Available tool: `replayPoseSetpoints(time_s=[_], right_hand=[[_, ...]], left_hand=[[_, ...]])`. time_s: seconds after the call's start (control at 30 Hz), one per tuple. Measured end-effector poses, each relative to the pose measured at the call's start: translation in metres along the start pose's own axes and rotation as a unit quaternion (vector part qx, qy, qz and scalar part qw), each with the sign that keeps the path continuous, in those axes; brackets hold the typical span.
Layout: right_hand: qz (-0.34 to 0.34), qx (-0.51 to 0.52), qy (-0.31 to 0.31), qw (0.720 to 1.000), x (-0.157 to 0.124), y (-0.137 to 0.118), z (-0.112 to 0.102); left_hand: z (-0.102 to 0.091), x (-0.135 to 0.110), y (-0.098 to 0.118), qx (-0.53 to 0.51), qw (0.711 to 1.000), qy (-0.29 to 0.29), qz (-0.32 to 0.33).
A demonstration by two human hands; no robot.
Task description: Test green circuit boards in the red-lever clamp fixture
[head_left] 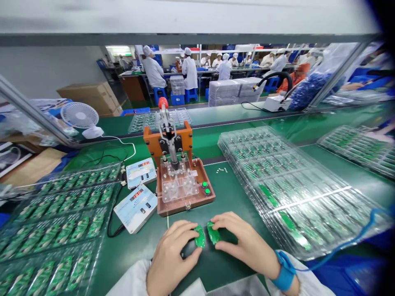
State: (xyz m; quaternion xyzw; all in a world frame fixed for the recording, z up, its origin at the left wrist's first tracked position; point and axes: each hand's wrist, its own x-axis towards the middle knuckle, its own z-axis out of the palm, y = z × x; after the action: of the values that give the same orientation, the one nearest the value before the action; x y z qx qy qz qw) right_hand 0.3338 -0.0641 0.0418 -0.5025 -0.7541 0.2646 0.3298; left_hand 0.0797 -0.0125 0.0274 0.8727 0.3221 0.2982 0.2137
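My left hand [175, 253] grips a small green circuit board [200, 237] between thumb and fingers, low over the green bench mat. A second green circuit board [213, 233] is pinched in my right hand [239, 238], a small gap from the first. A blue wrist strap [283, 271] circles my right wrist. Just beyond my hands stands a toggle-clamp test fixture [174, 160] with a red-knobbed lever, an orange frame and a clear plate over a brown base. Two green buttons [205, 188] sit at the base's right side.
Clear trays of circuit boards stand left [58, 213] and right [286, 189]. Two display boxes [137, 207] lie left of the fixture. Tiny white pieces [221, 170] are scattered behind it. A white fan [80, 117] is at the back left. Co-workers sit at benches beyond.
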Motion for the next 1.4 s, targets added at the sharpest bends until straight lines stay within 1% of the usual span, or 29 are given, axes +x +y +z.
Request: replayPoseSetpoints(time_s=[0.07,0.13,0.23,0.33,0.43,0.73,1.0,1.4], right_hand=[[-0.039,-0.006,0.030,0.999,0.020,0.000,-0.007],[-0.076,-0.027,0.055,0.995,0.048,0.003,-0.011],[-0.107,-0.055,0.075,0.990,0.093,0.012,-0.012],[-0.126,-0.074,0.069,0.987,0.127,0.022,-0.009],[-0.143,-0.099,0.055,0.983,0.143,0.027,-0.005],[-0.149,-0.148,0.041,0.977,0.145,0.024,-0.001],[-0.159,-0.157,0.030,0.974,0.148,0.023,-0.002],[-0.157,-0.142,0.037,0.977,0.133,0.024,0.006]], left_hand=[[-0.019,0.007,-0.008,0.007,0.999,0.039,0.002],[-0.038,0.018,-0.020,0.033,0.996,0.081,0.003],[-0.058,0.039,-0.044,0.069,0.990,0.126,0.000],[-0.061,0.057,-0.062,0.075,0.989,0.126,-0.002],[-0.057,0.067,-0.070,0.079,0.991,0.109,-0.001],[-0.051,0.068,-0.072,0.073,0.992,0.105,0.012],[-0.046,0.069,-0.072,0.093,0.990,0.106,0.020],[-0.036,0.058,-0.069,0.103,0.985,0.135,0.007]])
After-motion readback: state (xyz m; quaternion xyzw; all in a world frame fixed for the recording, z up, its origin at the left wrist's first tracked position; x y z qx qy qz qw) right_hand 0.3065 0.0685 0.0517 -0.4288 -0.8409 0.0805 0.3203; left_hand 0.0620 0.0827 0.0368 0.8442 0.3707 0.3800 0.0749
